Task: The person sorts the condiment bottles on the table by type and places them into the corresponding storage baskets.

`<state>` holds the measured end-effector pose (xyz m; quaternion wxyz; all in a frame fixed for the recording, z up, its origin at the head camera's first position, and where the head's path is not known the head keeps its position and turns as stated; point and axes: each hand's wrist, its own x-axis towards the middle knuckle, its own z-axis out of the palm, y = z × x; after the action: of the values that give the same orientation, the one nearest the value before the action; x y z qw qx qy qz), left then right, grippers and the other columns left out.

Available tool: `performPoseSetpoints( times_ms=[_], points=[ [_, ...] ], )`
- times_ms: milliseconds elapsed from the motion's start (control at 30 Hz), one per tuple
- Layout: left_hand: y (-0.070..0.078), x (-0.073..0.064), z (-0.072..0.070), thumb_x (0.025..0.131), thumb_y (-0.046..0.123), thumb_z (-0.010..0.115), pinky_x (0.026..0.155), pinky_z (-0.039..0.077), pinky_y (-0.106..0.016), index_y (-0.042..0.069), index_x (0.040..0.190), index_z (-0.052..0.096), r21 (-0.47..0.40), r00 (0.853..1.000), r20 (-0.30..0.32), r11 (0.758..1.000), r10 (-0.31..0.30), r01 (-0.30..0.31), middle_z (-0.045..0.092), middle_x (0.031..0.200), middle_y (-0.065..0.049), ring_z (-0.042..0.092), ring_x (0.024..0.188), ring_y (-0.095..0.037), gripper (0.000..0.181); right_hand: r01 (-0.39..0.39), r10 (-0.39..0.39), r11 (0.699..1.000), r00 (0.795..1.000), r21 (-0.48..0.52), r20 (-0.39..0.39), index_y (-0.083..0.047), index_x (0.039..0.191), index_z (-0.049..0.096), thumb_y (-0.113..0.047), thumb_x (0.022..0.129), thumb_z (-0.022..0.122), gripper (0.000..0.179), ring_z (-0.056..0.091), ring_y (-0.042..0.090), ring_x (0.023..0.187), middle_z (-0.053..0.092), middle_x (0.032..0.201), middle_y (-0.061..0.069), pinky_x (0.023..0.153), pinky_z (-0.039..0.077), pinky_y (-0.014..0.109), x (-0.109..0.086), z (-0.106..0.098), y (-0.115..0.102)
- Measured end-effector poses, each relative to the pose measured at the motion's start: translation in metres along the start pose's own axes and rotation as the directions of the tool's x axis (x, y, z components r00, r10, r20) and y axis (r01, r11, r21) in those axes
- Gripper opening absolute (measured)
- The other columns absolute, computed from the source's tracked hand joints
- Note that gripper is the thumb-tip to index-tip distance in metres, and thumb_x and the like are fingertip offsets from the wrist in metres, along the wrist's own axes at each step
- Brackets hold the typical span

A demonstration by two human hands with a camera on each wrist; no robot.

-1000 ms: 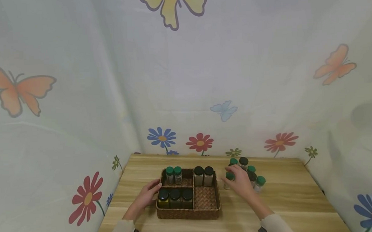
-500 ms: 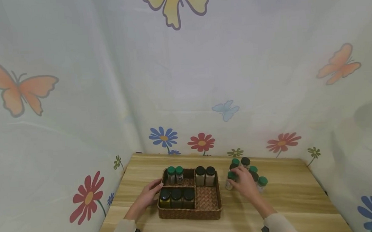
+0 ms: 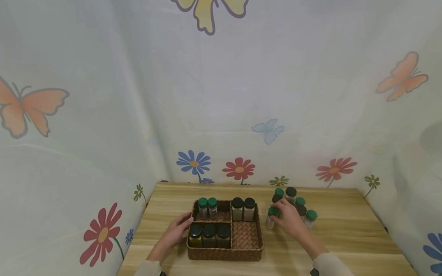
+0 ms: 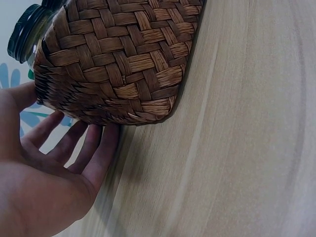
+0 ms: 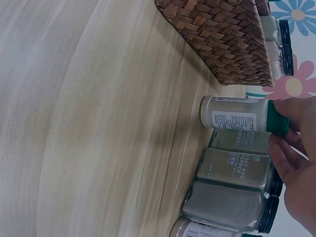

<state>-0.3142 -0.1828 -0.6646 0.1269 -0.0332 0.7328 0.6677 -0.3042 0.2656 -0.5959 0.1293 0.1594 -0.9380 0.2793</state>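
The right hand pinches the green cap of a jar between thumb and fingertips; the jar is just off the basket's right edge, on the near-left side of the other jars. Whether its base touches the table cannot be told. The left hand has its fingers fairly straight, laid against the left wall of the basket, thumb at the rim. Two black-lidded jars stand at the back of the basket's right compartment, its front part bare. The likeliest trouble is a slip, since the hold is on the smooth cap alone, high on the jar. A sideways swing could also topple the close-packed neighbours, and a low pass could knock the basket's right rim.
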Motion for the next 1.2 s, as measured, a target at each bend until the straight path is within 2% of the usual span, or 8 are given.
performPoseSetpoints(
  times_ms=[233,667,833,967,1200],
  points=[
    [-0.003,0.002,0.0,0.11,0.034,0.06,0.097,0.059,-0.057,0.002,0.157,0.047,-0.022,1.0,0.007,0.999,0.028,-0.028,0.048,0.157,-0.027,0.047,0.143,-0.049,0.059,0.0,0.0,1.0,1.0,0.004,-0.015,-0.001,0.117,0.075,-0.007,0.084,0.09,0.036,0.07,0.031,0.105,0.068,0.115,0.01,0.09,0.06,0.048,0.001,0.004,0.006],
    [-0.003,0.003,0.0,0.112,0.033,0.057,0.099,0.058,-0.058,0.002,0.158,0.045,-0.007,1.0,0.004,1.0,0.02,-0.02,0.047,0.158,-0.027,0.046,0.144,-0.048,0.057,-0.03,0.03,0.999,0.999,0.025,-0.021,-0.002,0.12,0.073,-0.004,0.086,0.088,0.037,0.07,0.03,0.104,0.067,0.115,0.01,0.088,0.061,0.047,-0.004,0.006,0.002],
    [-0.004,0.004,0.0,0.111,0.032,0.058,0.097,0.058,-0.058,0.0,0.158,0.046,-0.028,1.0,0.009,0.999,0.029,-0.029,0.048,0.157,-0.028,0.047,0.143,-0.048,0.057,0.009,-0.009,1.0,0.999,0.01,-0.047,-0.003,0.119,0.074,-0.005,0.085,0.089,0.037,0.071,0.028,0.102,0.068,0.115,0.01,0.085,0.062,0.046,-0.004,0.004,-0.001],
    [-0.005,0.004,0.0,0.11,0.034,0.06,0.097,0.059,-0.057,0.001,0.158,0.046,-0.026,1.0,0.013,0.999,0.026,-0.025,0.048,0.157,-0.027,0.048,0.143,-0.047,0.06,0.058,-0.058,0.998,0.997,-0.01,-0.058,-0.005,0.118,0.074,-0.006,0.084,0.09,0.037,0.07,0.028,0.1,0.069,0.115,0.008,0.082,0.062,0.045,0.003,-0.006,-0.01],
    [-0.005,0.003,-0.001,0.11,0.039,0.058,0.101,0.057,-0.054,0.004,0.159,0.045,0.026,1.0,0.021,0.999,0.024,-0.024,0.047,0.159,-0.025,0.05,0.142,-0.044,0.061,0.109,-0.111,0.992,0.994,0.057,0.018,-0.006,0.124,0.073,-0.01,0.091,0.085,0.035,0.07,0.03,0.103,0.067,0.118,0.006,0.084,0.062,0.046,0.025,-0.044,-0.049]
  ],
)
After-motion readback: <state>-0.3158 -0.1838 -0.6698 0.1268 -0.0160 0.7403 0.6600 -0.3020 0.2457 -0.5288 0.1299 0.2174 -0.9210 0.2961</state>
